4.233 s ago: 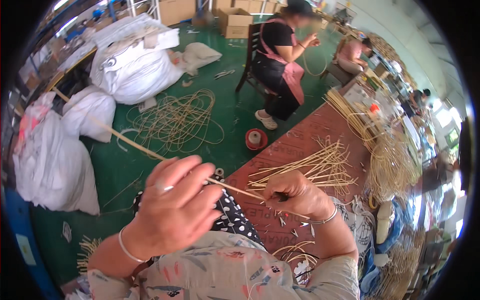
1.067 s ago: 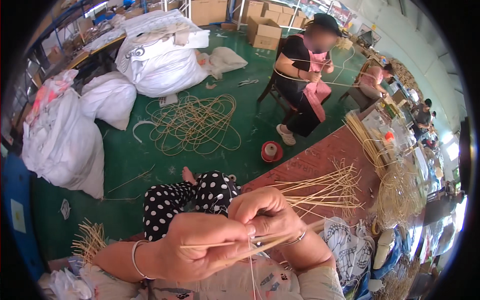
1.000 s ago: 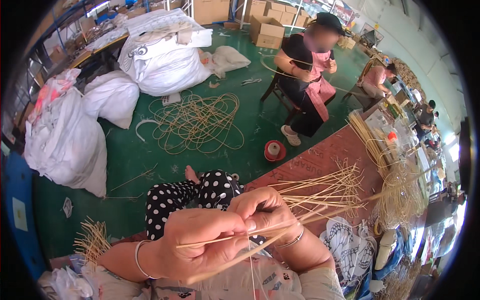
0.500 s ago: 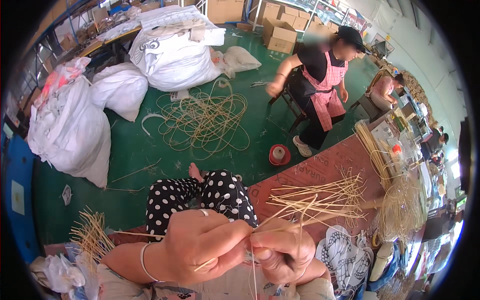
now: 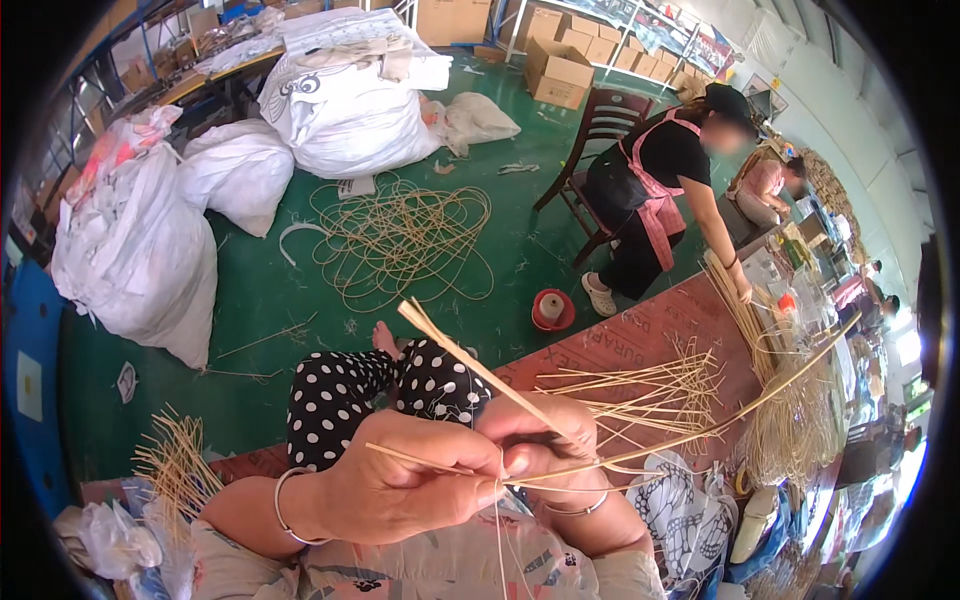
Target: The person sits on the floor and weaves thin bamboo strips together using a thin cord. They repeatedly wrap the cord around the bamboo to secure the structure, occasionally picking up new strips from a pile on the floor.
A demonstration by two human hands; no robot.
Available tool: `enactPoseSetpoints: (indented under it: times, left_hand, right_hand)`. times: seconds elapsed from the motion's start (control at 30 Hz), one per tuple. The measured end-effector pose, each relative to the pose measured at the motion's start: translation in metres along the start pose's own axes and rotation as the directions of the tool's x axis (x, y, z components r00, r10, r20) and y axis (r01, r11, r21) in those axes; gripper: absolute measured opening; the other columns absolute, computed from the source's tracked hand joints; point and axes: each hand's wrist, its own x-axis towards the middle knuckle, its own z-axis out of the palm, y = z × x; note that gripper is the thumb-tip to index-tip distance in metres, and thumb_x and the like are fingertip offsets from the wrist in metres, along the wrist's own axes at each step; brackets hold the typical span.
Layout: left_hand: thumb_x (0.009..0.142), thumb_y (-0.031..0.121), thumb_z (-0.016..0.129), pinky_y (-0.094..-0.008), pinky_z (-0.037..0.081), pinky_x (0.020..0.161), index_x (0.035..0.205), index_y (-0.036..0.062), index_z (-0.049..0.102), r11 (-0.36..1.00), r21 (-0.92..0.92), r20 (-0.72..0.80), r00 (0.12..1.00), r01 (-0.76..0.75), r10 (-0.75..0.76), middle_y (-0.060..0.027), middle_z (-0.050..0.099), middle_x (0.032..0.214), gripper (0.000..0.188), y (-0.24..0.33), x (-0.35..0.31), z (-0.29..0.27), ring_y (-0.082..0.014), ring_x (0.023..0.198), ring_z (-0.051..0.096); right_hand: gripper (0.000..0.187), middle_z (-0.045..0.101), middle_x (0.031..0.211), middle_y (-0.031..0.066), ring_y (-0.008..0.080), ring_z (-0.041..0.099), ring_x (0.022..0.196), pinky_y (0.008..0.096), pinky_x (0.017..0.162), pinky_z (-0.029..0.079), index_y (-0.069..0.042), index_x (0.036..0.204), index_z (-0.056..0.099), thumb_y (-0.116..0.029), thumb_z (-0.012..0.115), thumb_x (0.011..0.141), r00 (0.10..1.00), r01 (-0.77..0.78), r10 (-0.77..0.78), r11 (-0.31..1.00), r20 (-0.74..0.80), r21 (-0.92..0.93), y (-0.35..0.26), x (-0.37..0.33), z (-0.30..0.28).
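My left hand [image 5: 415, 480] is closed, thumb and forefinger pinching where thin rattan strips meet a pale thread [image 5: 500, 540] that hangs down. A short strip end [image 5: 410, 457] sticks out leftward over its fingers. My right hand [image 5: 545, 435] presses close against it, its fingers closed on the strips and partly hidden. From this grip a thicker light strip [image 5: 480, 368], perhaps doubled, slants up to the left. One long strip [image 5: 740, 411] runs far out to the upper right. The exact crossing lies hidden between my fingertips.
Loose rattan strips [image 5: 650, 395] lie on the red board [image 5: 600, 345] at right. A bundle [image 5: 180, 465] stands at my left. On the green floor are a tangled coil [image 5: 400, 245], a red bowl [image 5: 553, 318] and white sacks [image 5: 140, 255]. A co-worker [image 5: 660, 170] reaches toward the board.
My hands have turned the work: the thicker strip now slants up left and the long strip extends right. The co-worker has leaned forward, one arm reaching to strips at the board's far end.
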Motion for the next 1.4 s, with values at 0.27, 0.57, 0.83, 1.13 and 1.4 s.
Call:
enactPoseSetpoints:
  times: [0.27, 0.57, 0.83, 1.13, 1.4]
  left_hand:
    - [0.073, 0.002, 0.063, -0.0255, 0.042, 0.043, 0.086, -0.0009, 0.058, 0.858, 0.430, -0.137, 0.919, -0.281, 0.369, -0.0082, 0.056, 0.061, 0.015, -0.007, 0.001, 0.003, -0.0185, 0.050, 0.057]
    - [0.076, 0.003, 0.058, -0.0248, 0.040, 0.041, 0.083, -0.0020, 0.056, 0.822, 0.503, -0.141, 0.912, -0.269, 0.385, -0.0083, 0.056, 0.058, 0.009, 0.002, -0.005, -0.007, -0.0158, 0.044, 0.052]
    - [0.069, 0.004, 0.062, -0.0253, 0.034, 0.037, 0.079, -0.0026, 0.057, 0.742, 0.666, -0.404, 0.804, -0.069, 0.437, -0.0082, 0.054, 0.057, 0.012, 0.005, -0.043, -0.033, -0.0176, 0.040, 0.046]
    - [0.083, 0.020, 0.054, -0.0183, 0.020, 0.033, 0.066, 0.0039, 0.042, 0.856, 0.397, -0.699, 0.495, -0.332, 0.516, -0.0014, 0.036, 0.049, 0.026, 0.018, -0.069, -0.065, -0.0065, 0.038, 0.032]
    - [0.080, 0.006, 0.054, -0.0195, 0.028, 0.034, 0.073, 0.0004, 0.051, 0.929, 0.311, -0.781, 0.503, -0.201, 0.371, -0.0013, 0.043, 0.051, 0.010, 0.007, -0.047, -0.064, -0.0060, 0.039, 0.037]
  right_hand:
    - [0.017, 0.059, 0.077, 0.0094, 0.0126, 0.056, 0.063, 0.0212, 0.052, 0.044, 0.002, 0.084, 0.056, -0.011, 0.064, 0.077, 0.983, -0.183, 0.180, 0.948, 0.037, 0.261, 0.015, -0.003, 0.005]
    - [0.014, 0.058, 0.067, 0.0058, 0.0091, 0.054, 0.057, 0.0176, 0.047, 0.041, -0.001, 0.084, 0.055, -0.011, 0.060, 0.078, 0.875, -0.463, 0.484, 0.813, 0.034, 0.353, 0.015, -0.002, 0.012]
    - [0.022, 0.057, 0.069, 0.0112, 0.0236, 0.055, 0.055, 0.0303, 0.045, 0.042, 0.007, 0.085, 0.056, -0.014, 0.054, 0.084, 0.574, 0.065, -0.381, 0.903, 0.724, 0.424, -0.050, 0.004, 0.020]
    - [0.019, 0.056, 0.075, 0.0149, 0.0241, 0.054, 0.057, 0.0303, 0.045, 0.041, 0.006, 0.086, 0.057, -0.012, 0.050, 0.085, 0.397, 0.160, -0.513, 0.855, 0.761, 0.493, -0.082, 0.005, 0.011]
    - [0.018, 0.058, 0.079, 0.0122, 0.0266, 0.056, 0.065, 0.0333, 0.057, 0.044, 0.003, 0.090, 0.057, -0.013, 0.056, 0.082, 0.598, 0.270, -0.386, 0.922, 0.703, 0.276, -0.065, 0.019, -0.005]
